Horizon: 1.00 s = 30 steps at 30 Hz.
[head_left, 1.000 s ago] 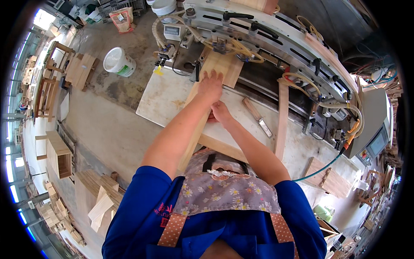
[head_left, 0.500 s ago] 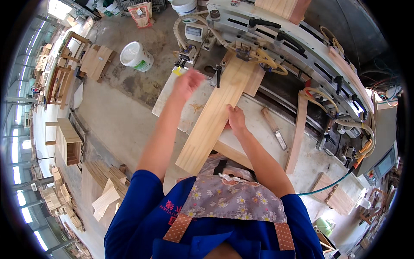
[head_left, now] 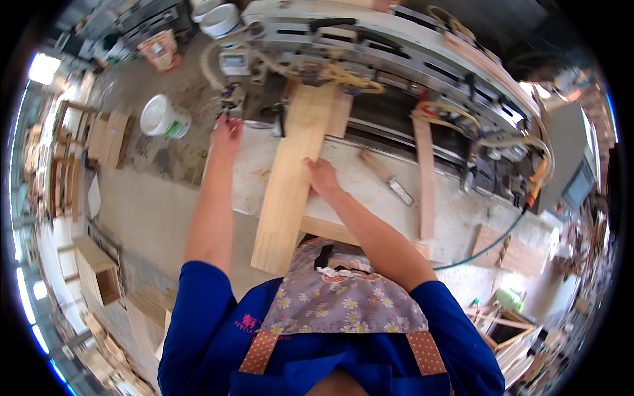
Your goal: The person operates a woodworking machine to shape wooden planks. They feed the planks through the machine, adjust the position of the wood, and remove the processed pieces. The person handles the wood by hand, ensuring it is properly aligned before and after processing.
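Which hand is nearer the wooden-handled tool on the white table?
Right. The right hand is at the right edge of the long board, left of the wooden-handled tool; the left hand is farther off, beyond the board.

Workshop with a smooth grey concrete floor (head_left: 155, 204), darkly stained beyond the left corner of the white-topped bench (head_left: 251, 155). Farther left stand brown open-framed wooden stands (head_left: 67, 160) and a pale, box-shaped wooden cabinet (head_left: 96, 261). Bright white rectangular windows (head_left: 45, 68) light the far left side.
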### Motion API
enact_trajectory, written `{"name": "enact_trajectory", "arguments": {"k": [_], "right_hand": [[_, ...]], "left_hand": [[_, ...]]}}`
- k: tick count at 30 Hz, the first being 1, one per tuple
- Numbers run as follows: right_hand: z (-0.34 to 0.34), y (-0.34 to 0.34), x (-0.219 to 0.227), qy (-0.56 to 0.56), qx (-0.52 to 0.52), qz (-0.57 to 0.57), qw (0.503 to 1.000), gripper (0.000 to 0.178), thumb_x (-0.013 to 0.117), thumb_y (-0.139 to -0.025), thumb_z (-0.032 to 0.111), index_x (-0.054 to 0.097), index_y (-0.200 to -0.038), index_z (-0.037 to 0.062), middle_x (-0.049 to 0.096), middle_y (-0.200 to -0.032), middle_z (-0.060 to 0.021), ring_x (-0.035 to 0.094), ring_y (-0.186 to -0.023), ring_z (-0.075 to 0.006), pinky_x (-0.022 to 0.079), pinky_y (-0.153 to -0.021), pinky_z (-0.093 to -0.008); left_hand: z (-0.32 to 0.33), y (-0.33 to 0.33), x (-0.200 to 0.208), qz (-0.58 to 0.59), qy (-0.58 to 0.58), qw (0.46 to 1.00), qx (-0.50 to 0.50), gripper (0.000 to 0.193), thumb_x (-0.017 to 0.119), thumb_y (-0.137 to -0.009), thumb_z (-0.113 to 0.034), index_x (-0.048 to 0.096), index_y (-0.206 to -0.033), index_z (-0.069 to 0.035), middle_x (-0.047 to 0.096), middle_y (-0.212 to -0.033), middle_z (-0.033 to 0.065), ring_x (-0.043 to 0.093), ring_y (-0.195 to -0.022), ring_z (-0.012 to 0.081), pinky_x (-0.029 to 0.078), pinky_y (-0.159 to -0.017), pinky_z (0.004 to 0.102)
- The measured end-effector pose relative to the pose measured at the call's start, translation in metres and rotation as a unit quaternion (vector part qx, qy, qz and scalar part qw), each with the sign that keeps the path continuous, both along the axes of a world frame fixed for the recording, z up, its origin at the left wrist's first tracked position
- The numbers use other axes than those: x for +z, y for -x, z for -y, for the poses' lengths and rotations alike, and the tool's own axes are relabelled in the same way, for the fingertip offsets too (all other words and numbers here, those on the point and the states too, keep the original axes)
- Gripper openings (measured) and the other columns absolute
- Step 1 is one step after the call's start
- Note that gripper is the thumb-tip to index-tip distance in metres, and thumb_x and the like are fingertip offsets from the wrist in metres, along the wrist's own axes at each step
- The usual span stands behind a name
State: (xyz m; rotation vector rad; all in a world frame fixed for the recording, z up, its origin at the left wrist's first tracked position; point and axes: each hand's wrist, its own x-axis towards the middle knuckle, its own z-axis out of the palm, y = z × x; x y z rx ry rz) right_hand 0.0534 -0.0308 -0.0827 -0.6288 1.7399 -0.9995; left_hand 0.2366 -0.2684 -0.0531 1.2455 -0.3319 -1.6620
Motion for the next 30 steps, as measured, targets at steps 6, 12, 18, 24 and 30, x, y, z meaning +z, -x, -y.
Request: {"name": "enact_trajectory", "arguments": {"k": [6,12,18,24,30], "right_hand": [[0.004,0.015,0.028,-0.048,-0.009,0.114,0.992,0.036,0.056,-0.088,0.030,0.065,-0.083,-0.0046,0.068,-0.070,-0.0130,0.066,-0.053,-0.0244,0.056,-0.052,-0.0347],[-0.096,0.118,0.052,0.205,0.142,-0.065,0.966,0.026,0.065,-0.087,0.023,0.065,-0.093,-0.0023,0.069,-0.083,-0.0097,0.066,-0.066,-0.0159,0.053,-0.056,-0.0287],[-0.348,0.267,0.105,0.071,-0.393,-0.247,0.883,0.045,0.071,-0.079,0.026,0.059,-0.115,0.0004,0.066,-0.099,-0.0150,0.063,-0.090,-0.0232,0.050,-0.079,-0.0341],[-0.504,0.323,0.073,-0.316,-0.555,-0.441,0.631,0.080,0.079,-0.066,0.043,0.051,-0.122,-0.0067,0.060,-0.114,-0.0266,0.058,-0.110,-0.0355,0.045,-0.095,-0.0412],[-0.571,0.352,0.013,-0.212,-0.568,-0.379,0.699,0.061,0.079,-0.067,0.036,0.063,-0.111,-0.0036,0.069,-0.099,-0.0193,0.066,-0.096,-0.0321,0.049,-0.087,-0.0397]], "left_hand": [[-0.116,0.015,0.026,0.424,0.262,0.840,-0.215,0.024,0.056,-0.093,-0.022,0.057,-0.111,-0.006,0.064,-0.093,0.0074,0.062,-0.083,0.0195,0.051,-0.073,0.0323],[-0.241,0.066,0.045,0.609,0.480,0.480,-0.410,0.074,0.070,-0.080,-0.027,0.035,-0.142,-0.008,0.034,-0.145,0.0202,0.029,-0.136,0.0359,0.023,-0.111,0.0507],[-0.266,0.079,0.040,0.707,0.428,0.387,-0.408,0.090,0.071,-0.077,-0.031,0.021,-0.150,-0.013,0.017,-0.155,0.0195,0.016,-0.143,0.0368,0.015,-0.115,0.0496],[-0.263,0.076,0.034,0.707,0.439,0.394,-0.390,0.085,0.069,-0.079,-0.024,0.023,-0.150,-0.014,0.020,-0.154,0.0182,0.018,-0.142,0.0349,0.017,-0.114,0.0490],[-0.257,0.075,0.027,0.691,0.458,0.402,-0.388,0.080,0.068,-0.078,-0.020,0.028,-0.148,-0.013,0.022,-0.154,0.0161,0.019,-0.143,0.0335,0.016,-0.115,0.0486]]}}
